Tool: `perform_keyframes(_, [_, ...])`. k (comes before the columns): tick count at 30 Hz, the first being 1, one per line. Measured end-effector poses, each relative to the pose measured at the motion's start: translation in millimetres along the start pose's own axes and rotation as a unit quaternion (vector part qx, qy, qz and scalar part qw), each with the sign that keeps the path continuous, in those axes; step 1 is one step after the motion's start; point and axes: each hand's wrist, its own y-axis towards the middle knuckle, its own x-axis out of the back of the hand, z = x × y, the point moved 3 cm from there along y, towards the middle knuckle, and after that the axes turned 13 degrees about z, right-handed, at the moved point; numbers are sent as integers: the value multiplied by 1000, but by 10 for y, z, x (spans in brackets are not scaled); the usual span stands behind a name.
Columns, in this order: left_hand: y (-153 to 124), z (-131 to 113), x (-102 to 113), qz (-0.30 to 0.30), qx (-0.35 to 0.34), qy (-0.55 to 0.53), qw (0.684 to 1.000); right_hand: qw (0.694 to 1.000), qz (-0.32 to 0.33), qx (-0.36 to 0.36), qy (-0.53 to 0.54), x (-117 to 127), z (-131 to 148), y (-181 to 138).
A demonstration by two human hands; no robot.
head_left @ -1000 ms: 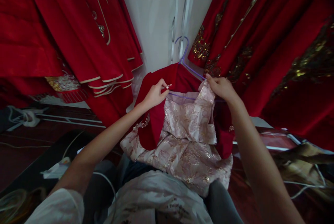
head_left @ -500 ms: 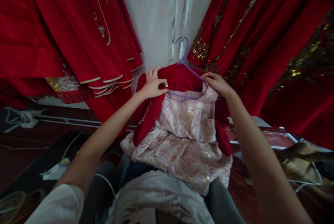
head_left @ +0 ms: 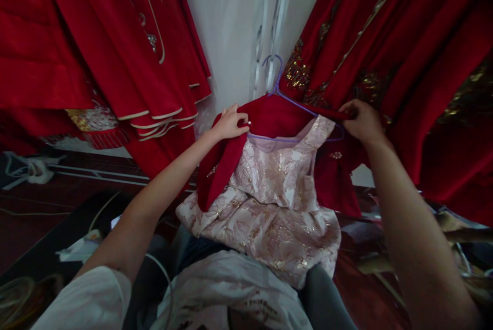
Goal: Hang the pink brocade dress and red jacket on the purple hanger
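One purple hanger carries two garments: one pink dress under one red jacket. The left hand and right hand each grip a jacket shoulder, held up between hanging red robes.

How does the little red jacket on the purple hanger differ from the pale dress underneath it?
The red jacket is plain deep red with small gold trim; the pale dress is pinkish-cream with a gold woven pattern all over. The jacket lies open over the shoulders, while the dress fills the middle and spreads wider below. The left hand and right hand both grip the jacket, not the dress. Both garments hang from the same purple hanger.
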Motion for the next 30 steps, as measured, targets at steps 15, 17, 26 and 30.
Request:
perform_keyframes(15, [-136, -219, -33, -8, 29, 18, 999, 902, 290, -194, 254, -114, 214, -814])
perform_keyframes(17, [-167, -266, -28, -6, 40, 21, 999, 903, 317, -136, 255, -449, 421, -831])
perform_keyframes(26, [-248, -186, 67, -28, 82, 34, 996, 889, 366, 90, 259, -1492, 1328, -875])
perform_keyframes(30, [-303, -226, -10, -69, 75, 13, 995, 938, 247, 93, 224, -1434, 1259, -964])
